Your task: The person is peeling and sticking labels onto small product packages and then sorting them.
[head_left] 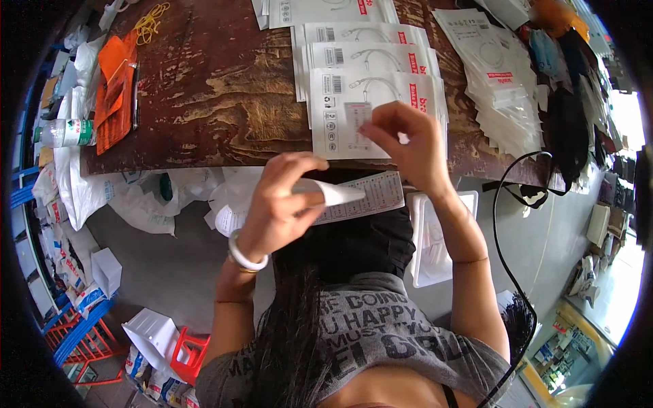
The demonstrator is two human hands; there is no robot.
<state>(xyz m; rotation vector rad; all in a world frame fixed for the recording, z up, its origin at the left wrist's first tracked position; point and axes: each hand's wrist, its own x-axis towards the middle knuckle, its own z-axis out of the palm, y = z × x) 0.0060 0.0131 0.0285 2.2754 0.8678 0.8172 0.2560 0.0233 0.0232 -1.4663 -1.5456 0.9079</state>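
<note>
My left hand [282, 200], with a white bangle at its wrist, grips a long strip of printed labels [377, 194] that hangs across my lap below the table edge. A bent white piece of the strip curls up by its fingers. Over the nearest flat package [326, 102], my right hand [411, 143] has curled fingers, the thumb and fingertips at the edge of a small pale label [358, 119]. That label lies on or just above the package; I cannot tell which. The package is white, with a printed cable picture and red marks.
More white packages [340, 34] overlap in a row toward the far side. A pile of clear-fronted packages [500, 88] lies at the right, near a black cable [496, 204]. Orange sheets [115, 88], yellow string [151, 24] and a bottle [67, 133] are at the left. A white tray [435, 277] sits below the table.
</note>
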